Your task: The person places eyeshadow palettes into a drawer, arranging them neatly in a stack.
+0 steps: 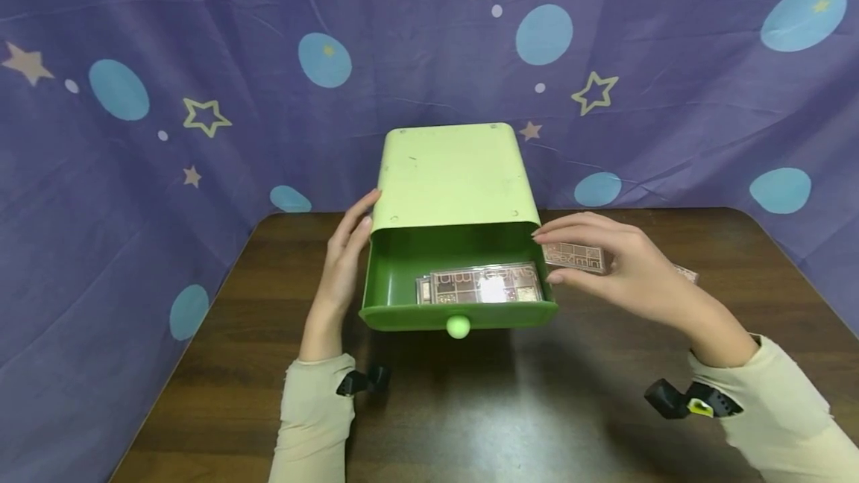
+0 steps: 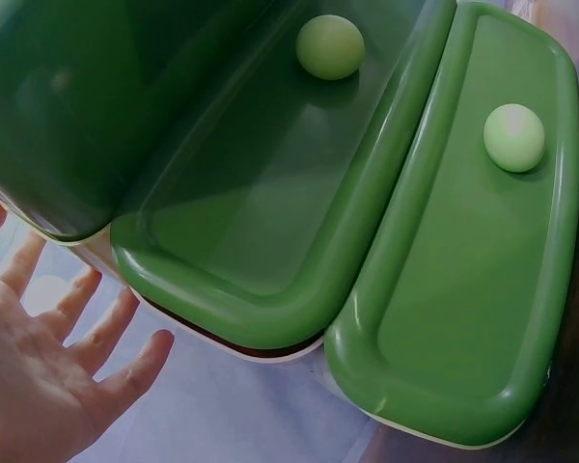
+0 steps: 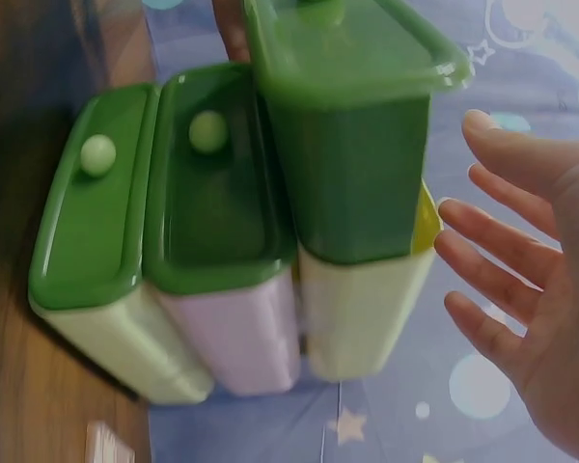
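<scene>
Right sleeve slanting | right grip outstretched beside drawer | contact unclear

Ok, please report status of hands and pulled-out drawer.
Left hand, right hand: either side of cabinet. Top drawer: pulled out, palettes inside. Nothing visible blocking its front.

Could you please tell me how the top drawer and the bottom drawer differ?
The top drawer is pulled out, while the bottom drawer is pushed in. The top drawer shows flat palettes inside, whereas the bottom drawer's inside is hidden. Both are green and have a round, paler knob on the front.
</scene>
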`<state>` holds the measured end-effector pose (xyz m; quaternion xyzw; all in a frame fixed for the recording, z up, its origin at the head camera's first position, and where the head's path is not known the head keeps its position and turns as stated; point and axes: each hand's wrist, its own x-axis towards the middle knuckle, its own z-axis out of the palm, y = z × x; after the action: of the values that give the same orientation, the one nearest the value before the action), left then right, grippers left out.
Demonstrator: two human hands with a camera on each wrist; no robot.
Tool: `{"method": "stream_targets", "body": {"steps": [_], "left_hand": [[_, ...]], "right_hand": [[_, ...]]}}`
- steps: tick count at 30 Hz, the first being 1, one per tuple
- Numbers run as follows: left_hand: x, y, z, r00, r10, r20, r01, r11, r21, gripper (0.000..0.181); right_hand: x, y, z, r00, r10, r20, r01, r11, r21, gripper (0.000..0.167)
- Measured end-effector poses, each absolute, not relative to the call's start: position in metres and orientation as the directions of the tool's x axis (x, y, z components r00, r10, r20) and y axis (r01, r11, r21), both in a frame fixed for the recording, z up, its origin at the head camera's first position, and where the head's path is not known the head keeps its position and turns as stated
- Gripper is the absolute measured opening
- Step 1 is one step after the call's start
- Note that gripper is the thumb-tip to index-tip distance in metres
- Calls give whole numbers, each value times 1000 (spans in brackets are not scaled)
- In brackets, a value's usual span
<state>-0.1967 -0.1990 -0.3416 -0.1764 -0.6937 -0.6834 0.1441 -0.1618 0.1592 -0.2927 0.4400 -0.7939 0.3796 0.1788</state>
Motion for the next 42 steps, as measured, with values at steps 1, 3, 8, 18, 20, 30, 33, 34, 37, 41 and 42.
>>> {"method": "stream_targets", "body": {"steps": [1, 3, 8, 18, 20, 30, 33, 34, 37, 41, 42], "left_hand": [[-197, -199, -342, -896, 49, 441, 442, 5, 897, 45], [-197, -199, -342, -896, 49, 441, 442, 8, 897, 45], [-197, -200, -342, -898, 47, 437, 437, 7, 899, 45], [-196, -199, -343, -902, 50, 429, 430, 1, 903, 45], [-196, -199, -342, -901, 52, 431, 431, 0, 902, 44], [-194, -198, -340, -901, 53, 431, 432, 9, 902, 45], [-194, -198, -340, -901, 49, 430, 431, 8, 902, 45], [-194, -198, -340, -901, 48, 432, 432, 11, 902, 45], [-195, -198, -340, -900, 48, 432, 433, 16, 901, 44], [-195, -199, -341, -899, 46, 435, 436, 24, 900, 44], [-195, -199, -341, -899, 46, 436, 437, 24, 899, 44]], "right_hand": [[-161, 163, -294, -551, -552, 626, -834, 331, -442, 56], [-161, 172, -296, -565, -533, 630, -825, 353, -441, 58], [-162, 193, -304, -606, -499, 620, -794, 421, -437, 62], [-165, 242, -334, -715, -399, 575, -689, 546, -477, 55], [-166, 250, -341, -745, -361, 562, -651, 577, -493, 52], [-177, 286, -374, -836, -222, 502, -512, 645, -568, 41], [-179, 294, -381, -870, -182, 459, -452, 667, -592, 38], [-180, 297, -384, -880, -171, 444, -433, 674, -598, 38], [-184, 305, -391, -900, -155, 408, -393, 696, -601, 38], [-190, 318, -400, -914, -158, 375, -365, 724, -585, 41], [-191, 321, -402, -920, -159, 358, -354, 731, -584, 42]]}}
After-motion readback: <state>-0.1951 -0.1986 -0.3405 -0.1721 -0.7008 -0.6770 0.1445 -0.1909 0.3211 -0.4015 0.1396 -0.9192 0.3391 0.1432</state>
